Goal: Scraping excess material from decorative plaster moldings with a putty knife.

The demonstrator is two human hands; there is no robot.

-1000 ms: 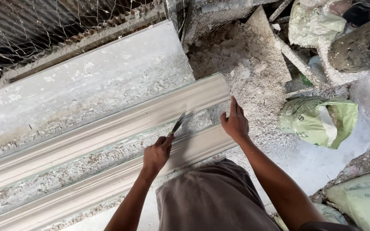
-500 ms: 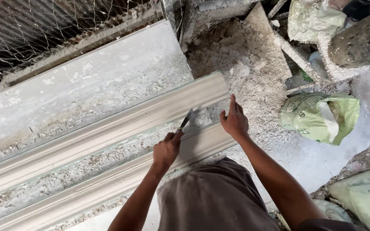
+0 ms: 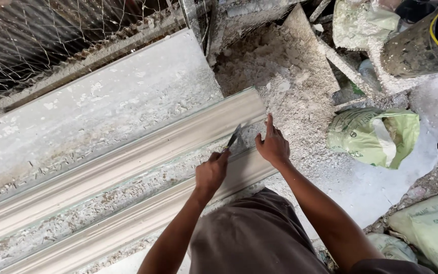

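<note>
Moulding (image 3: 128, 152) runs off-frame (left edge).

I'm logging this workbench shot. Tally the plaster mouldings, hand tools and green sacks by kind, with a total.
Long plaster mouldings: 2, far one, near one
Thin blades, held in the left hand: 1
Green sacks: 3, one, another, a third partly hidden
Total: 6

You have free room along the long moulding (image 3: 117, 172) toward the lower left of the frame; on the right the rubble heap (image 3: 285, 76) and the green sack (image 3: 373, 137) block you.
</note>
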